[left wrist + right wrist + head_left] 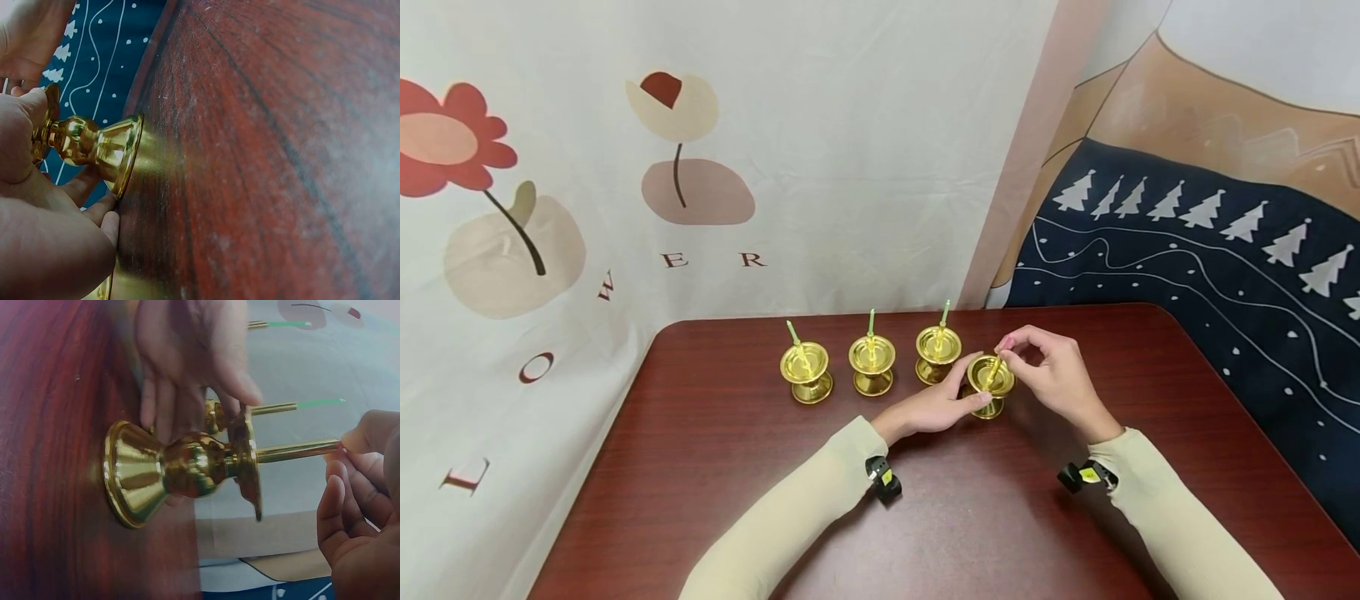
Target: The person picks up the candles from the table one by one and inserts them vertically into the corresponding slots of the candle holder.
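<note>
A brass-coloured candle holder (991,408) with a round dish and flared foot stands upright on the table, the rightmost in its row. My left hand (934,407) grips it from the left, thumb on the dish rim and fingers behind. In the right wrist view a thin tube (294,451) rises from the dish. My right hand (1054,368) pinches a small pink candle (1008,342) between thumb and index finger, right at the tube's top. Most of the candle is hidden by the fingertips and tube.
Three matching holders, the left (806,367), middle (872,358) and near right (937,348), each bear a thin green candle. They stand along the back of the dark red wooden table (715,467). A printed curtain (850,167) hangs close behind the table's far edge.
</note>
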`<action>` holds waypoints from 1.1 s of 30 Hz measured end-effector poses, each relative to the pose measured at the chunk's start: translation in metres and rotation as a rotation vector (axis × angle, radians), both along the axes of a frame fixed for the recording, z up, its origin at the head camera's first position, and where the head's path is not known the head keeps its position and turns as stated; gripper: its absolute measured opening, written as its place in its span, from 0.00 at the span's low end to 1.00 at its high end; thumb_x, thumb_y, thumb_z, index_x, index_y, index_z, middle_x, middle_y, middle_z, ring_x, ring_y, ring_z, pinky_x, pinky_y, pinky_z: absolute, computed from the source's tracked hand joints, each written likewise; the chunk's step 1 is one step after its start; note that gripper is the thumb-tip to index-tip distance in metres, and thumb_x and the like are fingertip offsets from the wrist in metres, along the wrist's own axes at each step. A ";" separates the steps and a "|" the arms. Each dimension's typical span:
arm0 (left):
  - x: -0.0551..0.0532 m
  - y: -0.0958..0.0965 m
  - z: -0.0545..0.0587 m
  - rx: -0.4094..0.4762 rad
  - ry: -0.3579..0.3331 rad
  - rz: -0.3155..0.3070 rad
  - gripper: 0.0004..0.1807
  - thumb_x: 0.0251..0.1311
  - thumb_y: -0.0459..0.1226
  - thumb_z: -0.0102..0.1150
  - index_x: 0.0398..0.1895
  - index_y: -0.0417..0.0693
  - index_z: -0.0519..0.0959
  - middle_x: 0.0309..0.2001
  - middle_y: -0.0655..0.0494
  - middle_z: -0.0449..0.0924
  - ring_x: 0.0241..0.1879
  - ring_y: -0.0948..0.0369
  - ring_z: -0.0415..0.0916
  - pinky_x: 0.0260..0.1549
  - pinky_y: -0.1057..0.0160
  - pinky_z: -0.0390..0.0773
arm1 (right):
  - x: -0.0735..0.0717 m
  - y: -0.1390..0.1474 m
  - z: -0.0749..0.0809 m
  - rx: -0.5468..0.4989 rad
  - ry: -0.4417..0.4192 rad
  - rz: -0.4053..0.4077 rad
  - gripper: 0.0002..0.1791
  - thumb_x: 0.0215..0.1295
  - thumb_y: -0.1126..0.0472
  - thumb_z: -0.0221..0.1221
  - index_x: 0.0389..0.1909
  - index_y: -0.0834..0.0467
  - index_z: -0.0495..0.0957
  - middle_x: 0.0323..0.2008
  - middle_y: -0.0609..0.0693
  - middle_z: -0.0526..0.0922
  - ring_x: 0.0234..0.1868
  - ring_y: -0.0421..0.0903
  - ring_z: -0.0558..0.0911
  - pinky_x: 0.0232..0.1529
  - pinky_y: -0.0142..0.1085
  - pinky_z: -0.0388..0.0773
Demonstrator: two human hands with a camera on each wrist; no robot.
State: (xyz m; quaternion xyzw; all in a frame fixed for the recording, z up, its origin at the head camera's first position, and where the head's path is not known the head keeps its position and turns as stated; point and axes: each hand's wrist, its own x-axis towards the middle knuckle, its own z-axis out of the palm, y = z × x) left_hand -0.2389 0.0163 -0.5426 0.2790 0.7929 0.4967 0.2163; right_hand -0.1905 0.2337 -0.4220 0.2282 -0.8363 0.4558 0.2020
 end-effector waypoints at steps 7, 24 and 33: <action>0.001 -0.001 0.002 -0.002 -0.010 -0.004 0.48 0.78 0.66 0.56 0.91 0.75 0.43 0.86 0.51 0.57 0.78 0.57 0.64 0.78 0.48 0.62 | 0.000 0.004 -0.009 0.028 -0.007 -0.005 0.07 0.69 0.72 0.72 0.43 0.58 0.90 0.41 0.52 0.91 0.40 0.39 0.84 0.36 0.28 0.77; 0.007 -0.004 0.004 0.017 0.064 -0.074 0.57 0.70 0.52 0.73 0.90 0.58 0.45 0.82 0.50 0.62 0.78 0.61 0.62 0.77 0.57 0.62 | 0.004 0.011 -0.037 0.285 -0.160 0.055 0.38 0.55 0.57 0.84 0.66 0.61 0.82 0.56 0.54 0.86 0.57 0.56 0.84 0.61 0.60 0.79; 0.054 -0.031 0.078 -0.116 0.027 -0.053 0.48 0.77 0.55 0.65 0.88 0.45 0.54 0.81 0.45 0.68 0.81 0.52 0.62 0.79 0.53 0.62 | -0.007 0.016 -0.036 0.279 -0.172 0.044 0.37 0.58 0.60 0.80 0.68 0.66 0.81 0.57 0.58 0.86 0.56 0.58 0.85 0.61 0.62 0.79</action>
